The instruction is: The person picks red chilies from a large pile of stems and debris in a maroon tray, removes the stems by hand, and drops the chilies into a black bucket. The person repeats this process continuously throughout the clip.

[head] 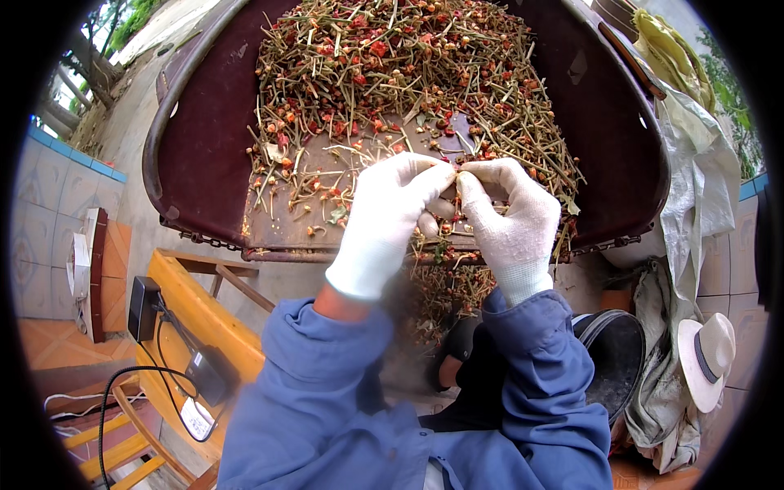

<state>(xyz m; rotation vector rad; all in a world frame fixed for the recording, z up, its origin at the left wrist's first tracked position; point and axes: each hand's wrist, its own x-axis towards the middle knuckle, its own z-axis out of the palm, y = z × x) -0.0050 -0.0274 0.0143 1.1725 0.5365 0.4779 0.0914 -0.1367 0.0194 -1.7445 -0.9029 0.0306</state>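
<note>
My left hand (392,202) and my right hand (511,205) wear white knitted gloves and meet fingertip to fingertip over the near edge of a dark red metal cart bed (211,128). Thumb and forefinger of each pinch a tiny reddish-brown plant piece (457,169), mostly hidden by the fingertips. Beyond them spreads a heap of dried stems with red and orange caps (392,67), which look like chili pepper stalks. Thinner scatterings of stalks (318,187) lie left of my left hand on the worn board.
More stalks (453,285) lie below the cart's edge, near my feet. To the left, a yellow wooden bench (202,294) bears black adapters and cables. A black bucket (612,361), a draped woven sack (692,159) and a straw hat (704,361) are at the right.
</note>
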